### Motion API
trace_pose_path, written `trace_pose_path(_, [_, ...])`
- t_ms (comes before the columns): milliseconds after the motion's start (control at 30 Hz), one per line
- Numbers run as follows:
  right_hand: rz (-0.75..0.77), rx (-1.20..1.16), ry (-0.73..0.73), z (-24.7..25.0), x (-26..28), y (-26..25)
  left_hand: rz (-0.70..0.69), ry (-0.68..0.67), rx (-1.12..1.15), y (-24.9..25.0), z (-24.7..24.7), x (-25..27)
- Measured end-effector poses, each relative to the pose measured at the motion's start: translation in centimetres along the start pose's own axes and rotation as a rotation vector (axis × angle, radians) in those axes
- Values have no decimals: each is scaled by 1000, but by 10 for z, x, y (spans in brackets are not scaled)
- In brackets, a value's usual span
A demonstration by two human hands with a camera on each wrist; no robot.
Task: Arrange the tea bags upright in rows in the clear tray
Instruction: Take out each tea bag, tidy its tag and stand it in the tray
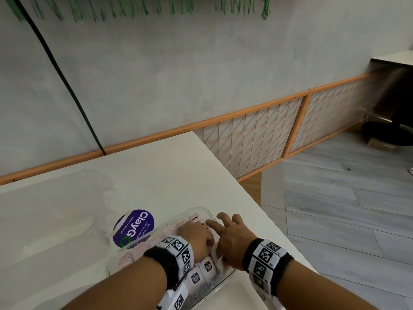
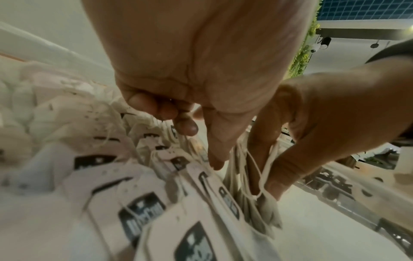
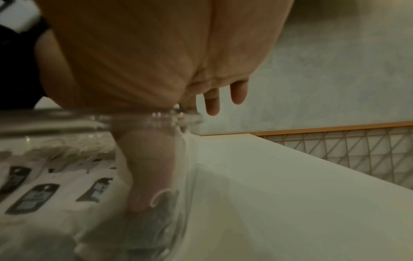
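Observation:
The clear tray (image 1: 202, 208) sits at the near right corner of the white table (image 1: 156, 171). It holds several pale pink tea bags (image 1: 206, 267) with black labels, standing in rows. My left hand (image 1: 196, 236) is inside the tray over the middle rows. In the left wrist view its fingers (image 2: 185, 127) are curled with nothing seen in them, and one straight digit touches the tops of the tea bags (image 2: 143, 211). My right hand (image 1: 230, 238) hangs over the tray's right side, pinching a small bunch of bags (image 2: 263, 203). Its thumb (image 3: 147, 167) reaches down just inside the tray wall (image 3: 67, 114).
A round purple ClayGo label (image 1: 134, 229) lies just left of the tray's far end. The table's right edge (image 1: 252, 193) runs close beside the tray, with grey floor beyond. A black cable (image 1: 67, 86) hangs down the wall behind the table.

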State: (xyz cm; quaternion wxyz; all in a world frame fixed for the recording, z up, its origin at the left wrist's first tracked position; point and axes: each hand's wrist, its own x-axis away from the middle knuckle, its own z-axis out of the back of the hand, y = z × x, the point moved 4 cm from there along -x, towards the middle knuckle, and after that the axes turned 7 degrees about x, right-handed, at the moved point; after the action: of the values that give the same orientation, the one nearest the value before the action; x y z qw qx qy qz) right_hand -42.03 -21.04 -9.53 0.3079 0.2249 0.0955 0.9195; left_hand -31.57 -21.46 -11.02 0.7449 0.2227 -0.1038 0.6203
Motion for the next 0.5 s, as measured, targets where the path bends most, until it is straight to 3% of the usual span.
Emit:
trace_pose_path(367, [-15, -118, -76, -2, -2, 1, 53, -41, 174, -6, -4, -7])
trace_pose_path(500, [2, -95, -133, -2, -1, 1, 53, -36, 32, -2, -6, -5])
